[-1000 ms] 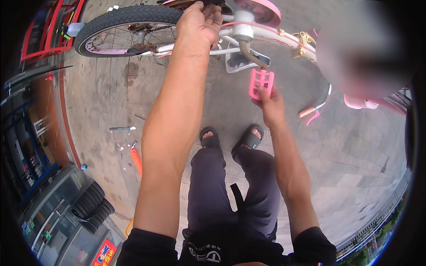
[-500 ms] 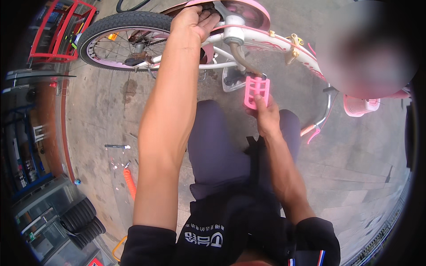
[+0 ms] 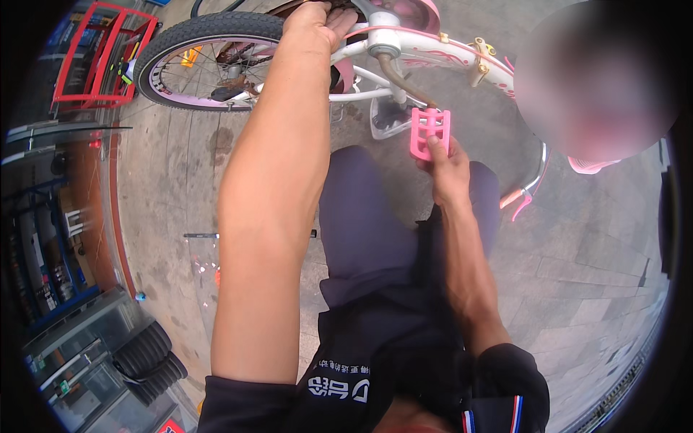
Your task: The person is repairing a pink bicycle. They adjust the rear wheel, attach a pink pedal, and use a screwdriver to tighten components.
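Note:
A bicycle with a white frame [image 3: 422, 42] and pink parts is across the far side. My right hand [image 3: 449, 169] is closed around a pink pedal [image 3: 431, 137], its thumb on the near end. A bent metal crank arm [image 3: 404, 88] joins this pedal to the frame. My left arm stretches forward to the area between the rear tyre [image 3: 162, 54] and the crank hub. There my left hand [image 3: 317, 25] reaches in by the pink chain guard. Its outer fingers show bent, while the thumb and index tips, and whatever they pinch, are hidden.
A red metal rack [image 3: 101, 61] is at the far left. Black coiled tubing [image 3: 148, 361] sits by a glass cabinet at the near left. A slim dark tool [image 3: 201, 235] lies on the pavement beside my left forearm. Handlebars [image 3: 534, 173] are at the right. A blurred patch hides the upper right.
The view has shifted slightly. My right hand and the pedal have swung a little to the right with the crank. My left hand stays by the chain guard.

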A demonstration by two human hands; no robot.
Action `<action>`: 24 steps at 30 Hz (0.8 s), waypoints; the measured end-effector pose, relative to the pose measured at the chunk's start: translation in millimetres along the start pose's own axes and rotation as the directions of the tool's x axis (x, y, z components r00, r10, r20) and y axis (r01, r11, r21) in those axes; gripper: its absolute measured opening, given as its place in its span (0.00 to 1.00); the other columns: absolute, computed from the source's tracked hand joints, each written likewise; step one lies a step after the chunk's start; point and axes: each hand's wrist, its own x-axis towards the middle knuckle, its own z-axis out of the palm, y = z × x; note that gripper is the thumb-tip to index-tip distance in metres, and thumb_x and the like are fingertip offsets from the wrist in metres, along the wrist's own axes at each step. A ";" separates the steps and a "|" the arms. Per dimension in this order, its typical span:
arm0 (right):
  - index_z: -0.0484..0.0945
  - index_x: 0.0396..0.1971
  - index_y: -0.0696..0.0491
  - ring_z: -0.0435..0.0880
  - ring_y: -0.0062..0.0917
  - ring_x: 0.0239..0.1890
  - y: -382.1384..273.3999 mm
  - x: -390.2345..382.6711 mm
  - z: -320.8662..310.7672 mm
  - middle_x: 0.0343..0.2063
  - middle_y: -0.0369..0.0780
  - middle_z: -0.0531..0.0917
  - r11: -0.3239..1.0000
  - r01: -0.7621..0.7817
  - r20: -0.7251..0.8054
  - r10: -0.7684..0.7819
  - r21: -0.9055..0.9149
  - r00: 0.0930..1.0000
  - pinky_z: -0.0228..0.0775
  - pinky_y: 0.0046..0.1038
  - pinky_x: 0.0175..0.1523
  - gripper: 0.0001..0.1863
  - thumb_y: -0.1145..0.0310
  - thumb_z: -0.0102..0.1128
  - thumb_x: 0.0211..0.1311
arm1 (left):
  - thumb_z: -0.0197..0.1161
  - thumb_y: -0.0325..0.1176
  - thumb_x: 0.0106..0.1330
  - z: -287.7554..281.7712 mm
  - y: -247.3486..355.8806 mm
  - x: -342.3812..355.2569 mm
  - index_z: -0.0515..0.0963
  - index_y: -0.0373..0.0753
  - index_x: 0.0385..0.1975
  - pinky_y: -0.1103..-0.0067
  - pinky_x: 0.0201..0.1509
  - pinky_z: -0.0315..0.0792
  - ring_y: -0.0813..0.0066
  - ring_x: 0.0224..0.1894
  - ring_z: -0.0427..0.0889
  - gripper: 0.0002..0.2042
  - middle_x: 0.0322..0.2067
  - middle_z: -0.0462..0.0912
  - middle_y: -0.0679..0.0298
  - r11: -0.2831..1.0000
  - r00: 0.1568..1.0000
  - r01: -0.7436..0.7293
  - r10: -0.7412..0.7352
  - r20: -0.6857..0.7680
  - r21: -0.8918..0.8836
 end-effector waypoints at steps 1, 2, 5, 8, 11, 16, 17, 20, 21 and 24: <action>0.77 0.51 0.58 0.82 0.16 0.36 -1.1 1.1 0.5 0.38 0.35 0.83 1.000 0.004 -0.005 -0.004 -0.010 1.000 0.78 0.20 0.38 0.15 0.62 0.56 0.76 | 0.53 0.34 0.75 6.2 -1.0 -1.7 0.75 0.36 0.45 0.68 0.48 0.83 0.59 0.43 0.86 0.09 0.40 0.84 0.56 0.999 1.000 -0.010 0.010 -0.005 -0.031; 0.77 0.51 0.58 0.82 0.16 0.36 -0.4 2.2 0.3 0.39 0.35 0.83 1.000 0.011 -0.003 -0.011 -0.020 1.000 0.79 0.20 0.38 0.15 0.62 0.56 0.76 | 0.54 0.35 0.74 11.5 -2.4 -4.0 0.75 0.36 0.45 0.68 0.48 0.83 0.59 0.43 0.86 0.10 0.41 0.84 0.56 0.998 1.000 -0.021 0.020 -0.011 -0.062; 0.77 0.51 0.57 0.83 0.17 0.37 3.8 2.5 -5.5 0.39 0.36 0.83 0.999 -0.008 -0.010 0.008 -0.044 1.000 0.80 0.21 0.37 0.15 0.62 0.56 0.76 | 0.57 0.36 0.72 25.9 -6.2 -23.8 0.75 0.37 0.45 0.62 0.53 0.81 0.54 0.48 0.83 0.10 0.45 0.81 0.55 0.997 0.996 -0.033 0.027 -0.084 -0.072; 0.76 0.52 0.57 0.84 0.19 0.38 5.8 4.0 1.6 0.40 0.36 0.84 0.996 -0.083 0.016 0.084 -0.039 0.996 0.80 0.23 0.37 0.15 0.62 0.56 0.76 | 0.57 0.35 0.71 19.7 -2.8 -21.1 0.75 0.36 0.47 0.57 0.57 0.78 0.52 0.50 0.82 0.11 0.47 0.81 0.55 0.998 0.999 -0.023 0.021 -0.029 -0.066; 0.75 0.54 0.56 0.85 0.20 0.40 11.7 8.3 16.6 0.42 0.37 0.85 0.993 -0.109 0.035 0.111 -0.047 0.993 0.81 0.25 0.37 0.16 0.62 0.56 0.76 | 0.56 0.33 0.72 9.7 -1.7 -2.8 0.75 0.35 0.49 0.59 0.57 0.79 0.54 0.52 0.81 0.12 0.49 0.81 0.55 0.999 0.993 0.024 -0.021 0.118 -0.021; 0.77 0.52 0.56 0.84 0.17 0.38 23.1 13.4 16.8 0.40 0.35 0.85 0.998 -0.021 0.084 0.025 -0.057 0.996 0.80 0.23 0.38 0.14 0.63 0.56 0.75 | 0.55 0.29 0.74 17.3 -6.1 1.9 0.77 0.34 0.47 0.64 0.53 0.82 0.58 0.51 0.81 0.09 0.46 0.82 0.54 0.975 0.975 -0.039 0.085 0.205 -0.221; 0.78 0.52 0.56 0.84 0.17 0.37 20.8 15.3 8.5 0.40 0.35 0.85 0.996 -0.024 0.065 0.029 -0.084 0.997 0.80 0.22 0.38 0.14 0.63 0.57 0.75 | 0.55 0.30 0.74 22.4 -9.6 2.2 0.77 0.35 0.47 0.65 0.53 0.82 0.58 0.51 0.81 0.09 0.45 0.82 0.55 0.974 0.983 -0.023 0.063 0.174 -0.225; 0.79 0.51 0.56 0.83 0.17 0.37 22.1 13.0 4.7 0.39 0.36 0.85 0.994 -0.004 0.055 0.010 -0.112 0.998 0.80 0.22 0.37 0.14 0.62 0.57 0.75 | 0.56 0.31 0.74 21.3 -11.5 5.2 0.77 0.36 0.46 0.66 0.51 0.82 0.60 0.48 0.82 0.08 0.43 0.82 0.57 0.963 0.988 -0.043 0.080 0.129 -0.264; 0.78 0.51 0.56 0.83 0.17 0.37 23.7 13.1 7.0 0.39 0.36 0.85 0.994 0.005 0.061 0.002 -0.109 0.998 0.80 0.23 0.37 0.14 0.62 0.57 0.75 | 0.56 0.32 0.74 17.4 -9.1 6.6 0.77 0.36 0.45 0.66 0.50 0.83 0.60 0.46 0.82 0.08 0.42 0.83 0.57 0.958 0.988 -0.062 0.099 0.121 -0.281; 0.77 0.52 0.56 0.84 0.18 0.37 24.4 15.5 5.0 0.40 0.36 0.85 0.992 0.006 0.034 -0.002 -0.125 0.999 0.80 0.23 0.36 0.15 0.62 0.57 0.75 | 0.56 0.31 0.73 23.4 -10.9 0.0 0.78 0.37 0.41 0.68 0.47 0.84 0.63 0.42 0.83 0.06 0.38 0.83 0.59 0.939 0.996 -0.003 0.033 0.080 -0.343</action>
